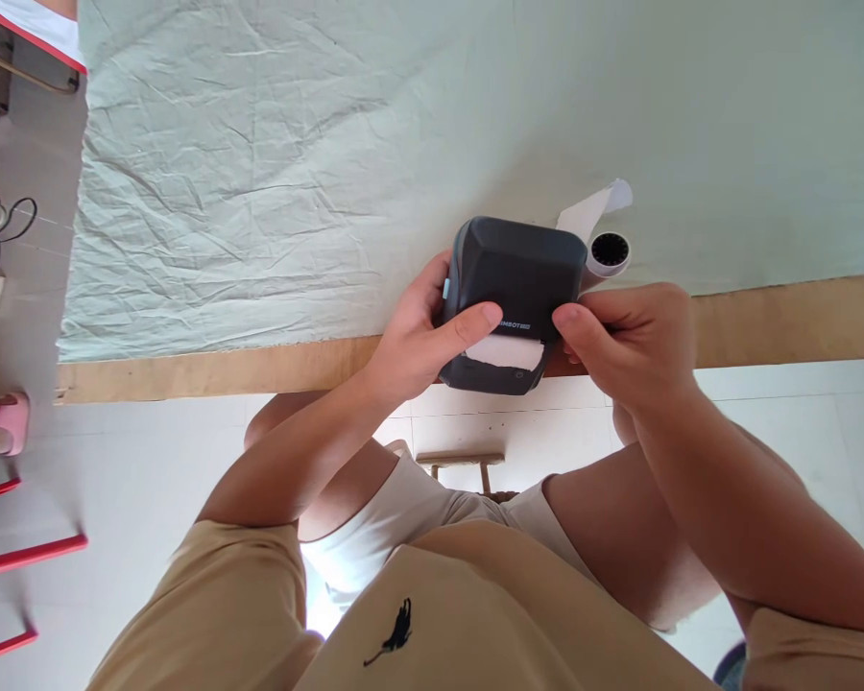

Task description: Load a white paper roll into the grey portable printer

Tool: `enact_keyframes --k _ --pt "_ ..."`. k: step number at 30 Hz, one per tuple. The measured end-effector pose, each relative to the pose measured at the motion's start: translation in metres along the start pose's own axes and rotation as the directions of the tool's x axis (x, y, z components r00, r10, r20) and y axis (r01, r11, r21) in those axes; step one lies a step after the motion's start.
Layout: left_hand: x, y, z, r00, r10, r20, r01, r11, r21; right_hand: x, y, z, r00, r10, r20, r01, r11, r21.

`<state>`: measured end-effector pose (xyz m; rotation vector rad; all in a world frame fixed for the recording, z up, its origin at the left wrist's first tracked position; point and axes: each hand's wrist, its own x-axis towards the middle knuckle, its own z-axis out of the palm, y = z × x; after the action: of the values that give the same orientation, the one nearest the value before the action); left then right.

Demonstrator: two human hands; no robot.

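Wrinkled green cloth (259, 192) over wooden table (784, 317). Our left hand (419, 338) clasps a black printer (522, 264); our right hand (640, 336) touches its edge, pinching or not, we cannot tell.

The black, boxy printer (518, 274) was held over the counter's (295, 369) edge, ragged-edged white paper (504, 352) showing at its front.

Cloth (259, 173) covers the table (295, 368), whose bare edge lies at six o'clock. Over that edge is the printer (522, 274); around it, left hand (424, 336) at eight, right hand (634, 336) between three and four, roll (611, 253) at two, strip (588, 209) at one.
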<state>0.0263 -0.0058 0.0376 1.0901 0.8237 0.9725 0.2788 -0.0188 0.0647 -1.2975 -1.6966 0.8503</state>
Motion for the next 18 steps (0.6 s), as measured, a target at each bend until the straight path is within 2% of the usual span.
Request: enact_keyframes --k 4,10,18 --pt "-0.001 0.001 0.0 1.0 0.009 0.002 -0.009 1.0 -0.015 0.003 0.001 0.0 0.994 0.042 0.099 -0.049 0.996 0.074" --pt "-0.002 0.007 0.004 1.0 -0.011 -0.026 0.011 1.0 -0.003 -0.001 0.006 0.007 0.992 0.107 0.07 -0.112 0.99 0.083" --pt "-0.002 0.012 0.006 0.999 -0.03 -0.012 0.03 0.999 -0.033 0.003 0.001 0.005 0.991 0.114 0.076 -0.115 0.993 0.014"
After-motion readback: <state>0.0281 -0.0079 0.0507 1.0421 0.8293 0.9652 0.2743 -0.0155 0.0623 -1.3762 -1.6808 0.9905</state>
